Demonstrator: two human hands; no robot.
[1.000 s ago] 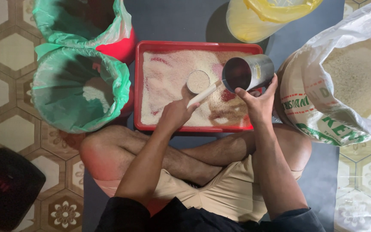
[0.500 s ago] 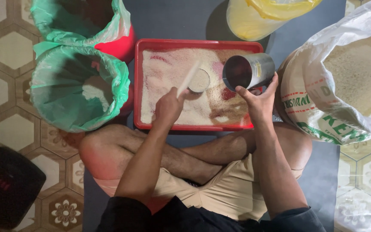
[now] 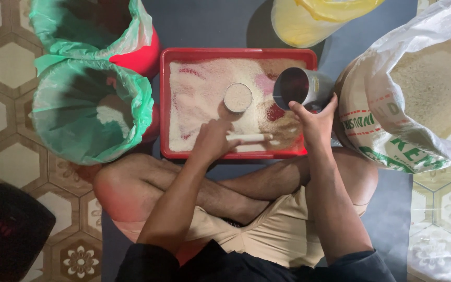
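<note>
Left hand (image 3: 212,140) is down at the near edge of the red tray (image 3: 238,53), fingers (image 3: 224,125) curled round a pale stick (image 3: 251,138) that lies flat along the near rim. A sec ago that hand was up by the small cup, stick across its mouth; half a sec ago it was pulling back to the left. So the stick has come off the cup & dropped to the near side.

Small round cup (image 3: 237,97) stands upright mid-tray, on its own, nothing touching it. Grain inside sits flat & even w/ the rim. My read: levelling pass done, cup is a full measure.

Right hand (image 3: 315,121) hasn't moved across the three shots: fingers clenched on the metal tin (image 3: 303,89), tipped on its side, mouth facing left over the right part of the tray. Looks dark inside; can't tell if any grain is left.

Loose grain spread over the tray floor, heaped a bit near-right. Two green-lined buckets (image 3: 92,109) left, open white sack of grain (image 3: 424,89) right, yellow bag (image 3: 314,21) far. All on the floor, no change there.
</note>
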